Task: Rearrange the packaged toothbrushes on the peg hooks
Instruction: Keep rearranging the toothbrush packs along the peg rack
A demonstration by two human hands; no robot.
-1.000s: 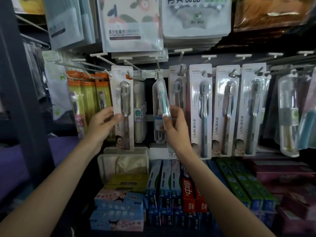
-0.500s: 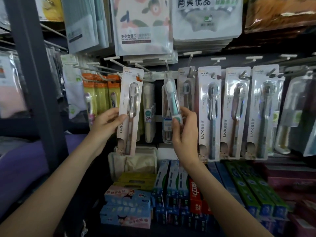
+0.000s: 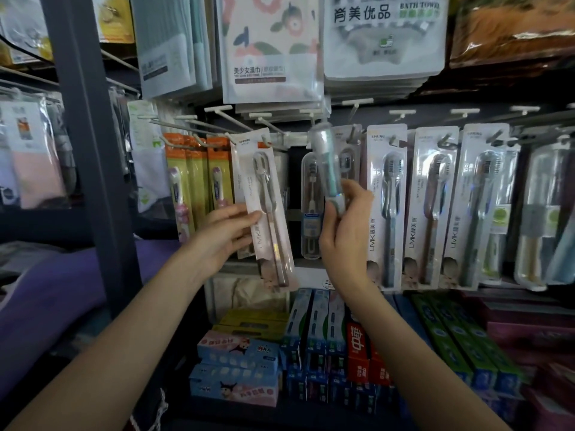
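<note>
1. Your left hand [image 3: 222,236] held the pink carded toothbrush pack [image 3: 264,209] by its left edge, about midway up. The fingers lay along the card's back and the thumb pressed the front, so the card was pinched between them.
2. That pack was tilted, its top leaning left towards the peg hooks [image 3: 267,141] and its bottom swung out to the right. Whether its hang hole was on a hook, you could not tell from this view.
3. Your right hand [image 3: 345,231] gripped the clear tube toothbrush case [image 3: 326,169] at its lower end, thumb and fingers curled round it. The case stood nearly upright, leaning slightly left, with a teal brush inside.
4. The top of the case was up near the white hook ends, in front of a hanging pack. Motion blur hid whether it touched a hook.
5. Behind the gap between your hands hung another clear toothbrush case [image 3: 311,209], straight down on its peg.
6. To the right of your right hand hung a row of white LMK toothbrush packs [image 3: 385,206], side by side and almost touching.
7. To the left of your left hand hung orange children's toothbrush packs [image 3: 199,181].
8. Below, toothpaste boxes [image 3: 317,337] were stacked on the shelf, and towel packs [image 3: 270,48] hung above the hooks.
</note>
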